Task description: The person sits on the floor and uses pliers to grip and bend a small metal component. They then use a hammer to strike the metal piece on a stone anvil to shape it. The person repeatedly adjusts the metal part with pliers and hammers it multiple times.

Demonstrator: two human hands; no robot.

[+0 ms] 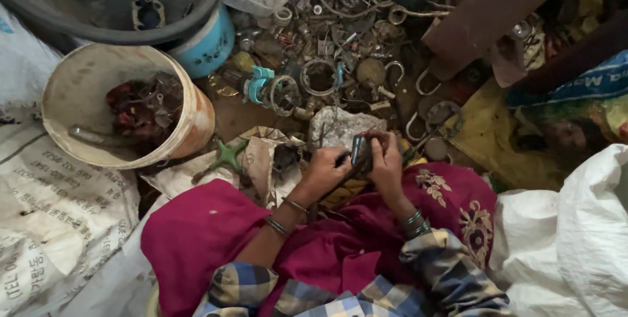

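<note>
While both hands meet over the lap, the work looks like prying or picking apart a small dark scrap piece [360, 150], so I judge the sound way is to keep it low and close to the body, one hand steadying and the other doing the working, with loosened bits allowed to fall onto the magenta cloth [196, 232] rather than into the pile.

Left hand [325, 172]: its grip is curled closed, fingers folded in against the near, left edge of the scrap piece; whether it pinches a slim tool or only the piece itself I cannot tell, since the fingers hide it. Right hand [386, 163]: its grip is wrapped around the far, right side of the same piece, thumb and fingers pressed together on it, holding it upright between the two hands. Bangles sit on both wrists just behind the grips.

Just beyond the grips lies a pale grey stone [343, 124], nearly touching the fingertips. Further out from it spreads a heap of metal scrap [327, 49] with rings, hooks and a turquoise fitting [258, 83]. Well to the left of the left grip stands a white bucket [190, 121] holding reddish-brown metal bits, with a dark tub [196, 3] beyond it. A green star-shaped piece [227, 157] lies between the bucket and the left grip. White sacks [575, 225] sit to the right of the right grip.
</note>
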